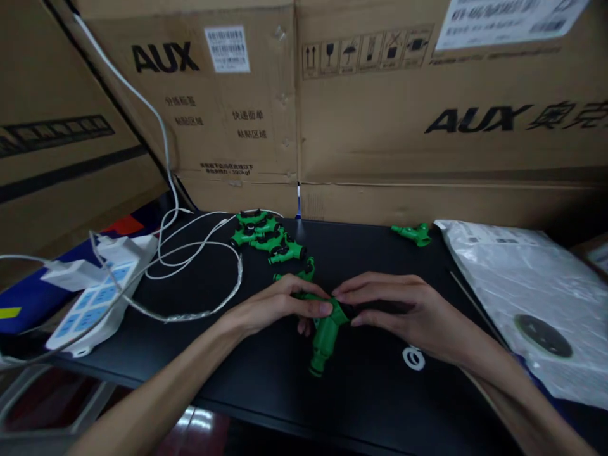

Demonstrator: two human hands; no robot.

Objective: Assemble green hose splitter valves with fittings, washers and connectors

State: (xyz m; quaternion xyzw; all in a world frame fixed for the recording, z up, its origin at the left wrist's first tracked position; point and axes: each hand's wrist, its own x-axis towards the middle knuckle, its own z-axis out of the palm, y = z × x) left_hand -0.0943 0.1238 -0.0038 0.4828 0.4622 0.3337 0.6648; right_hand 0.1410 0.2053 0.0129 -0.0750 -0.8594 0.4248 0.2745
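Observation:
A green plastic Y-shaped hose connector (327, 332) is held above the black tabletop, one ribbed arm pointing down toward me. My left hand (289, 304) is closed on it, thumb on top and fingers partly hidden beneath. At its right end, my right hand (394, 304) pinches a small black part (349, 310), which the fingers mostly cover. I cannot tell how far this part sits in the connector. Just behind my left hand lies another green connector (306, 271). A few white ring washers (413, 358) rest on the table below my right hand.
Several green connectors with black parts (268, 235) are heaped at the back. A single green connector (412, 234) lies back right, near a white plastic bag (513, 297). A white power strip (104, 297) and looping cable (204, 313) occupy the left. Cardboard boxes (361, 152) wall the back.

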